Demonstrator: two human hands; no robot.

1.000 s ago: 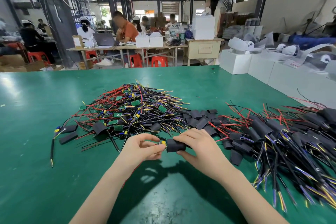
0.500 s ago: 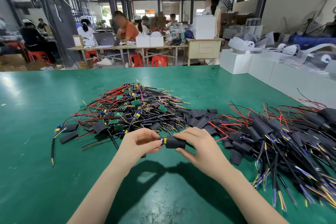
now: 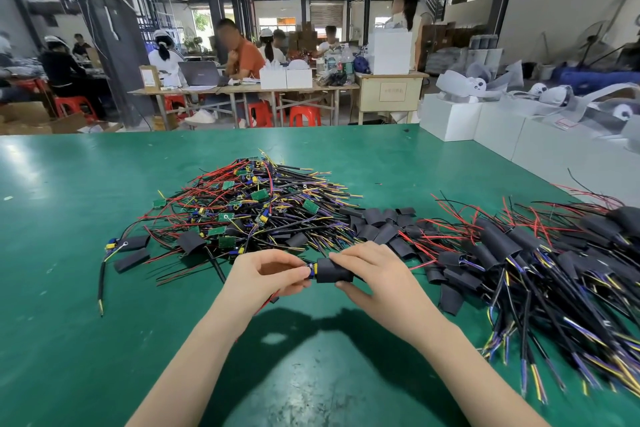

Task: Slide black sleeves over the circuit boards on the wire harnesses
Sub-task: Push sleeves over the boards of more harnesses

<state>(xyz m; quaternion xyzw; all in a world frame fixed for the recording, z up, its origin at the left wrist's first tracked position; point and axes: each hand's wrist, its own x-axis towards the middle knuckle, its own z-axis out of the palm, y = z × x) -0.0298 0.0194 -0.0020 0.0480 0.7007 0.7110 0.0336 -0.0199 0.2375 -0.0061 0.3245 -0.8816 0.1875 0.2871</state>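
hands meet above the green table: right hand pinches black sleeve, left hand at its 9 o'clock pinches the board end.

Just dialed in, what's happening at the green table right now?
A person is sleeving a harness over the green table. The right hand grips a black sleeve; the left hand pinches the board end, only its tip still poking out. Bare boards sit in the pile behind, loose sleeves beside it, sleeved harnesses at right.
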